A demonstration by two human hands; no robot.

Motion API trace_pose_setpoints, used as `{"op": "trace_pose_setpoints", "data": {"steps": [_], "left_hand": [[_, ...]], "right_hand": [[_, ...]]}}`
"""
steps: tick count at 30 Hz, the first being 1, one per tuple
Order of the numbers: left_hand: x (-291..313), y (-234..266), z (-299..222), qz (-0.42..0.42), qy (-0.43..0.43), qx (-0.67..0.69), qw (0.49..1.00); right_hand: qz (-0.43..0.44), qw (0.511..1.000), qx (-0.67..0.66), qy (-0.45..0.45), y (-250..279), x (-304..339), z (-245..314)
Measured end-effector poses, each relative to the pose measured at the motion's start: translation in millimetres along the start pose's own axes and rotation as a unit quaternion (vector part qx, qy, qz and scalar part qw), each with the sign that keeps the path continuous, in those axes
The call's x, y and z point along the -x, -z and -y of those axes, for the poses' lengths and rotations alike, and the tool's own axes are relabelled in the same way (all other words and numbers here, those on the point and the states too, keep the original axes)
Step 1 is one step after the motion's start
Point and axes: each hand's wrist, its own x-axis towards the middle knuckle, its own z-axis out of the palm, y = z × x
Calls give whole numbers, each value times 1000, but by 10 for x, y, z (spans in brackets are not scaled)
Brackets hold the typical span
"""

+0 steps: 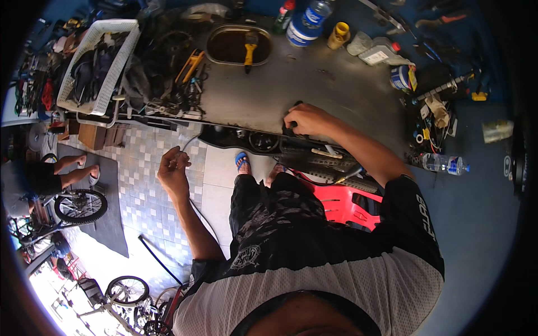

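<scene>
My right hand (308,119) is closed at the front edge of the metal workbench (336,84). Something black shows at its fingers, above and below them, but its kind cannot be made out. Off the bench's edge, over the tiled floor, my left hand (175,168) is raised with its fingers bent and pinched together. A thin greyish strand (191,140) appears near those fingertips; whether they grip it is unclear. Below the right hand, under the bench edge, lie dark tyres (319,159) and a tool with a pale handle (327,153).
An oval tray (212,47) of dark liquid holds a yellow-handled brush (249,53). A white basket (131,42) and scattered tools stand at left; bottles (310,25) line the back. A red plastic chair (342,204) is beside my legs. Another person (42,179) sits near bicycles (81,207).
</scene>
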Motion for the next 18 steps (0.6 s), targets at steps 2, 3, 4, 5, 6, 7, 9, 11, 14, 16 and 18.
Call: {"op": "trace_pose_setpoints", "data": {"steps": [2,3,4,5,6,7,9,11,14,16,18], "left_hand": [[-10,133,10,2,-4,7,1000],[-18,191,7,1,-7,4,1000],[-34,250,2,5,-6,15,1000],[-45,307,-1,5,1,21,1000],[-54,359,-1,5,3,24,1000],[-66,413,-1,5,2,26,1000],[-79,522,0,12,9,19,1000],[-88,584,-7,15,12,11,1000],[-133,572,-53,40,10,11,999],[-173,481,-107,61,0,29,998],[-205,361,-159,90,-14,24,996]], "right_hand": [[13,1000,12,-2,-38,-366,204],[21,1000,20,-8,-62,-542,310],[4,1000,28,11,-90,-707,414],[2,999,31,7,-119,-872,514],[-3,999,34,7,-143,-1034,602],[-9,999,38,7,-169,-1190,683],[-41,998,29,24,-262,-1483,839],[-58,998,18,31,-327,-1744,935],[-86,996,-20,26,-401,-2001,995],[-131,983,-117,46,-307,-1985,931],[-111,973,-200,-31,-59,-1850,814]]}}
